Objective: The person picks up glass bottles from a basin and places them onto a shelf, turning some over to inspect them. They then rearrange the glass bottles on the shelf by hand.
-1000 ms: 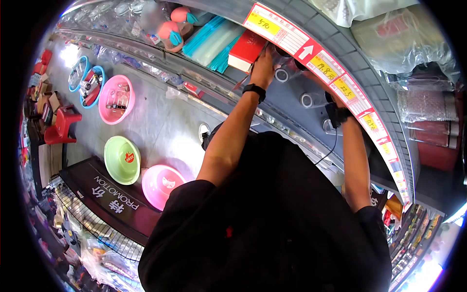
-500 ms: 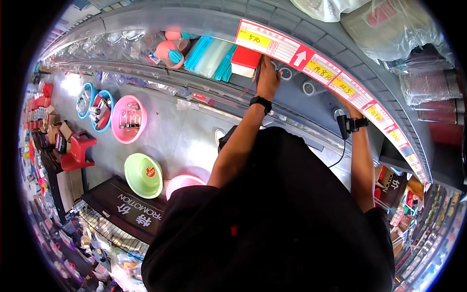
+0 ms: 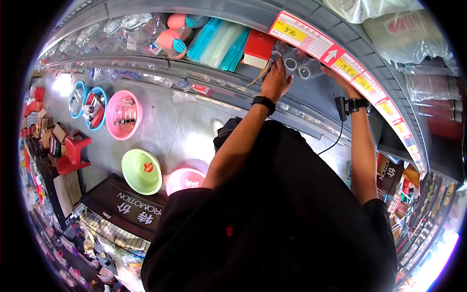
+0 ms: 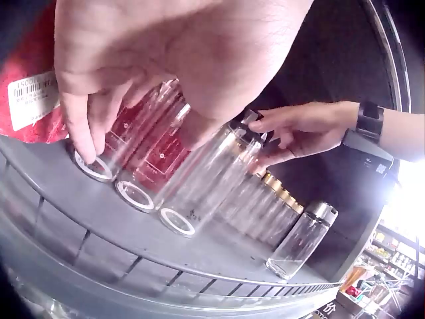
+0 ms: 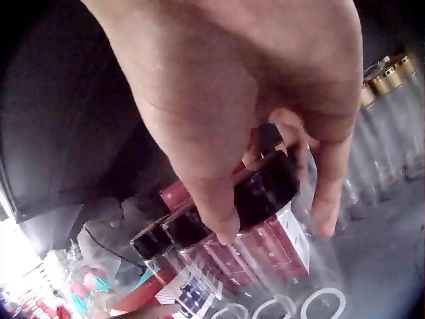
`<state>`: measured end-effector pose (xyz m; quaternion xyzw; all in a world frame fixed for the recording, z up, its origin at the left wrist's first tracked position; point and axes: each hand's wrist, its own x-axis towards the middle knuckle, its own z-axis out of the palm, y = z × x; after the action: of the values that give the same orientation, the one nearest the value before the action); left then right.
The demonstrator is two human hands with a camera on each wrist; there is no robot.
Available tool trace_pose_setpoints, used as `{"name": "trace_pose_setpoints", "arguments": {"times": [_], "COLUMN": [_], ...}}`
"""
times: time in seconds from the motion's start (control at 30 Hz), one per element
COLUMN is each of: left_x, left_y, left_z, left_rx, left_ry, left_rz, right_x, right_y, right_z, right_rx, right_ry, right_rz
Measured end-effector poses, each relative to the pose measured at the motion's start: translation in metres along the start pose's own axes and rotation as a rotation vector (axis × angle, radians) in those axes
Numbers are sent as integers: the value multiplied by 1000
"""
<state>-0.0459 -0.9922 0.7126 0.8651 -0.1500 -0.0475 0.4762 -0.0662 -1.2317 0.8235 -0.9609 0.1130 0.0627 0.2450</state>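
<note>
Three clear glass bottles stand close in a row on the grey shelf (image 4: 40, 212), with red labels or cards showing through some. My left hand (image 3: 277, 82) spans the bottles at the left end: fingertips down beside the leftmost bottle (image 4: 99, 163), thumb against the glass farther right. From the other side, my right hand (image 5: 232, 86) grips the black cap (image 5: 265, 189) of the rightmost bottle (image 4: 206, 183) between thumb and fingers. Just left of my left hand is a red box (image 3: 259, 46).
Several gold-capped bottles (image 4: 265, 206) line up behind, and a silver-capped bottle (image 4: 302, 242) stands apart to the right. A low wire rail (image 4: 139, 262) edges the shelf. Price tags (image 3: 331, 53) run along the shelf above. Teal packs (image 3: 214, 44) lie left of the red box.
My right hand has moved left along the shelf towards my left hand. The bottles' round bases now sit closer together. My left hand stays beside the red box.
</note>
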Motion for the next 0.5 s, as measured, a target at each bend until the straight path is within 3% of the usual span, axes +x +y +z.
{"name": "trace_pose_setpoints", "arguments": {"times": [0.07,0.13,0.27,0.37,0.4,0.5], "left_x": [-2,-7,-13,-18,-18,-21], "left_y": [5,-1,-11,-1,-5,0], "left_z": [-8,-12,-16,-28,-23,-11], "left_rx": [75,70,-19,51,101,45], "left_ry": [-116,-109,-115,-117,-141,-193], "left_rz": [-63,24,75,86,93,93], "right_x": [-8,-26,-90,-132,-139,-155], "right_y": [-1,0,4,58,75,117], "right_z": [1,3,20,22,19,0], "right_rx": [10,56,246,-2,51,-167], "right_ry": [-29,7,305,520,643,715], "right_rz": [49,112,166,175,136,177]}}
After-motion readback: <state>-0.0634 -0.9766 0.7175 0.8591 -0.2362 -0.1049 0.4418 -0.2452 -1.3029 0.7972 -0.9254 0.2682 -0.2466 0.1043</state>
